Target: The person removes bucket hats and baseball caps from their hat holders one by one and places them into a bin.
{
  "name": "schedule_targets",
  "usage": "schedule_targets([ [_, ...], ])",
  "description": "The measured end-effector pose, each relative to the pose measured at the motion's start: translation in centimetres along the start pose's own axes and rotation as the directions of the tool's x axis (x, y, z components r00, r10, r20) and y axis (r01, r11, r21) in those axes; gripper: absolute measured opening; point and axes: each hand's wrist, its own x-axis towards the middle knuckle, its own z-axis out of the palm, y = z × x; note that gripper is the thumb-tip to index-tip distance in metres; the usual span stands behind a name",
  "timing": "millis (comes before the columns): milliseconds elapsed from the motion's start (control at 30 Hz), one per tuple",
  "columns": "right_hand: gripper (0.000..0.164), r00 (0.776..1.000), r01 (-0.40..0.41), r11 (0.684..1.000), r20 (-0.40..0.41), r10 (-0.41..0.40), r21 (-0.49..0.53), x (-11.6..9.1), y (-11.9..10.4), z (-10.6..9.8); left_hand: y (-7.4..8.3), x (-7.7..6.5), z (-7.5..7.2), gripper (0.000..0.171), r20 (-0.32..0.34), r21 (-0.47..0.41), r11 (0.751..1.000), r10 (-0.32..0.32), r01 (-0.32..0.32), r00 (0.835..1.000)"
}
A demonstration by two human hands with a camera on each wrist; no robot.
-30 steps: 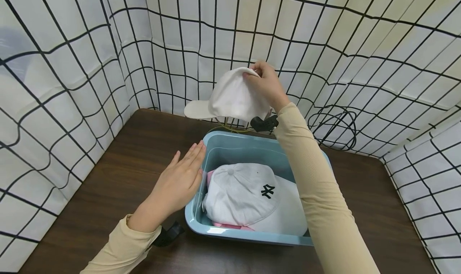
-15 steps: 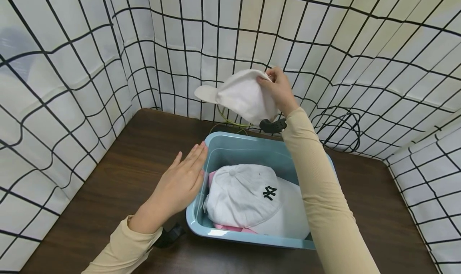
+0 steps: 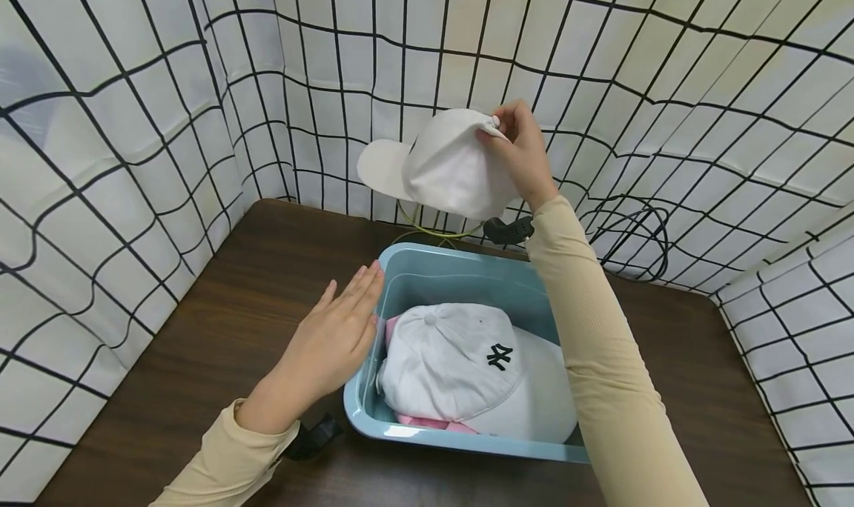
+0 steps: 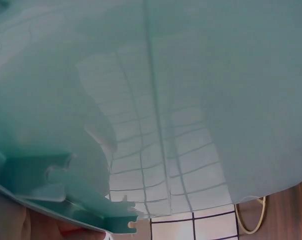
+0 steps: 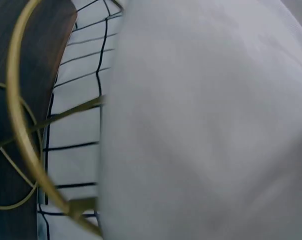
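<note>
My right hand [image 3: 523,155] pinches a white baseball cap [image 3: 447,162] by its back edge, above the far side of a light blue plastic bin [image 3: 467,448]. The cap's brim points left. In the right wrist view the white cloth [image 5: 201,120] of this cap takes up most of the picture. With straight fingers, my left hand [image 3: 333,336] rests against the bin's left rim. Inside the bin lies a second white cap [image 3: 447,359] with a black monogram, its brim to the right. Pink pieces [image 3: 427,422] show under it; the rest of them is hidden.
Gold-coloured wire [image 3: 443,233] stands behind the bin, its loop [image 5: 16,100] large in the right wrist view. A black cable coil [image 3: 634,240] hangs at the back right. Black wire grid [image 3: 320,114] over white sheeting walls in the brown table [image 3: 220,307].
The white cap in my right hand has shifted a little right and upward from a second ago; its brim rose, then dropped slightly. My left hand stays on the bin's rim.
</note>
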Motion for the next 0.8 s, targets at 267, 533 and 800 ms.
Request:
schedule_targets([
  [267, 0.022, 0.997, 0.083, 0.996, 0.0, -0.083, -0.038, 0.4, -0.7, 0.3, 0.0, 0.0, 0.0, 0.054, 0.005, 0.005, 1.0, -0.002, 0.002, 1.0],
  [533, 0.027, 0.994, 0.107, 0.979, 0.041, -0.101, -0.175, 0.2, -1.5, 0.1, 0.0, 0.2, -0.1, 0.054, 0.008, 0.002, 1.0, -0.001, 0.001, 1.0],
  [800, 0.029, 0.992, 0.107, 0.981, 0.083, -0.095, -0.162, 0.0, -2.6, -0.2, 0.1, 0.2, -0.1, 0.054, 0.01, 0.005, 1.0, -0.003, 0.003, 1.0],
])
